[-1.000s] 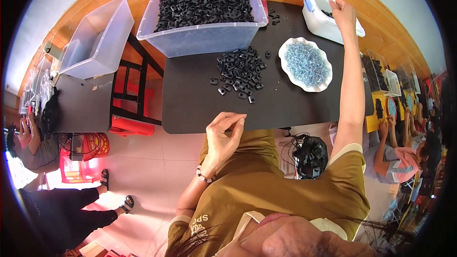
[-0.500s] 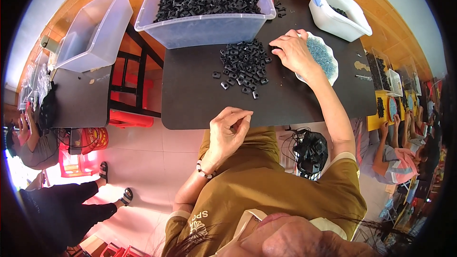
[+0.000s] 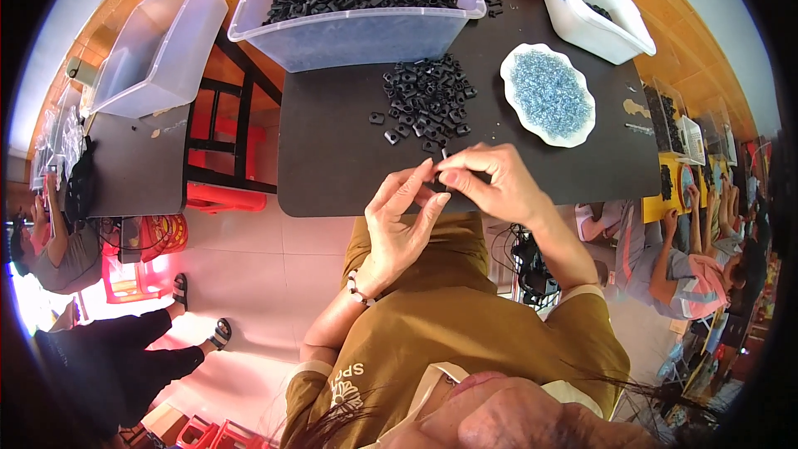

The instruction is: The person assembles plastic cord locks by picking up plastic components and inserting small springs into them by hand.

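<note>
Over the near edge of the dark table, my two hands meet at the fingertips. My left hand (image 3: 399, 224) is curled, its thumb and fingers closing around a spot that is mostly hidden. From the right, my right hand (image 3: 499, 187) pinches with thumb and forefinger at that same spot. A small dark piece seems to sit between them, too covered to name. Just beyond the fingertips lies a loose pile of small black plastic parts (image 3: 428, 96). To the right stands a white scalloped dish (image 3: 513, 113) holding many tiny clear-bluish pieces (image 3: 549, 91).
A large clear bin (image 3: 357, 41) full of black parts stands at the table's back. A white tub (image 3: 598, 33) sits back right, near a few loose black bits (image 3: 492, 4). An empty clear bin (image 3: 158, 50) rests on the left table. Other people work at both sides.
My right hand has come from beside the dish toward me and left, meeting my left hand. The dish is now fully in view. My left hand's fingers have spread a little.
</note>
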Demonstrator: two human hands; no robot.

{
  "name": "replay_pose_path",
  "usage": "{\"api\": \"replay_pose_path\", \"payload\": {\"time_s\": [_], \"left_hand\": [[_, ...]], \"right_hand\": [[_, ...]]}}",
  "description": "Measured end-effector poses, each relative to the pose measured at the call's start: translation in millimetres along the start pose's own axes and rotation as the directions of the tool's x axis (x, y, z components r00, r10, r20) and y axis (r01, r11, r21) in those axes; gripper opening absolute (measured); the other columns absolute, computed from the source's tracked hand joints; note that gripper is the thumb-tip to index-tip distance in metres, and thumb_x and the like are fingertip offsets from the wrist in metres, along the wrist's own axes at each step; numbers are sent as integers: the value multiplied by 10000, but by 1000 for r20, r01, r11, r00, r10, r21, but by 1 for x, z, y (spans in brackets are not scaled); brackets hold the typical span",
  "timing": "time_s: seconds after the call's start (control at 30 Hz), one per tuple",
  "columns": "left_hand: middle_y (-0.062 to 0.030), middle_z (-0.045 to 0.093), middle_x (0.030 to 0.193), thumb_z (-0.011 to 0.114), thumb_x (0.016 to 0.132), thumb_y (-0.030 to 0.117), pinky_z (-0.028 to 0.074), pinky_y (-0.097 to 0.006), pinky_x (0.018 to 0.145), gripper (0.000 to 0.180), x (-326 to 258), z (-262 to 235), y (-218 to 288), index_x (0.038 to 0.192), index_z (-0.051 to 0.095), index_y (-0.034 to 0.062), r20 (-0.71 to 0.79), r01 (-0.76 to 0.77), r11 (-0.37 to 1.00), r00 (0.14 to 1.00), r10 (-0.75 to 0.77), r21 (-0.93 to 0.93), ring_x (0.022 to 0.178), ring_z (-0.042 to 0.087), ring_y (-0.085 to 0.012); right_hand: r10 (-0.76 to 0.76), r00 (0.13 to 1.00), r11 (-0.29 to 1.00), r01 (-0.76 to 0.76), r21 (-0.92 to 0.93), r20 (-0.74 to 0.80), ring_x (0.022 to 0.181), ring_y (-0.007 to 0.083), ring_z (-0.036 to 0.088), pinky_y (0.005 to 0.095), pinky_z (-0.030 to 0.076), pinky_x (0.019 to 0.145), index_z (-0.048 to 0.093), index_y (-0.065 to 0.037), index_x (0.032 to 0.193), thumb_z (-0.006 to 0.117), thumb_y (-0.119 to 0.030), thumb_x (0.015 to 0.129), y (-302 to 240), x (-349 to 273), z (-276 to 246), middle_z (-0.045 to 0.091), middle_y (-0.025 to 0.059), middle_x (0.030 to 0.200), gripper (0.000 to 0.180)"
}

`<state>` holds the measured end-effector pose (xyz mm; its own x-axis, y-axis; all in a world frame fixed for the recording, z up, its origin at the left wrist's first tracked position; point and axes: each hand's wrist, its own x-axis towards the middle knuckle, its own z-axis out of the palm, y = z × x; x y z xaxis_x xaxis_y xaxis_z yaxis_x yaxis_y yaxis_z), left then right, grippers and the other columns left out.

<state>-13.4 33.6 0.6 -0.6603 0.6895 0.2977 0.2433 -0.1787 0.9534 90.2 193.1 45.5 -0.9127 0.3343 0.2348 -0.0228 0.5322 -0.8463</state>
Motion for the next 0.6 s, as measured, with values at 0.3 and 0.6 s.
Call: {"api": "replay_pose_path", "payload": {"time_s": [0.3,0.6], "left_hand": [[-58,656,1003,790,868,8,536,-231,675,314,-8,3,-7,1177,758,49,-11,-111,981,993,114,158,766,628,-100],[-72,661,1023,781,868,-18,549,-224,680,226,-6,19,-8,1090,767,20,-79,-314,936,941,329,158,786,657,-126]], "right_hand": [[263,965,924,-245,293,-22,731,103,671,242,544,665,732,43,1073,677,-156,996,-2,-24,19,743,72,882,220],[249,967,905,-213,370,-54,769,108,673,247,550,698,720,27,1149,651,-136,1007,-8,-31,16,753,86,921,227]]}}
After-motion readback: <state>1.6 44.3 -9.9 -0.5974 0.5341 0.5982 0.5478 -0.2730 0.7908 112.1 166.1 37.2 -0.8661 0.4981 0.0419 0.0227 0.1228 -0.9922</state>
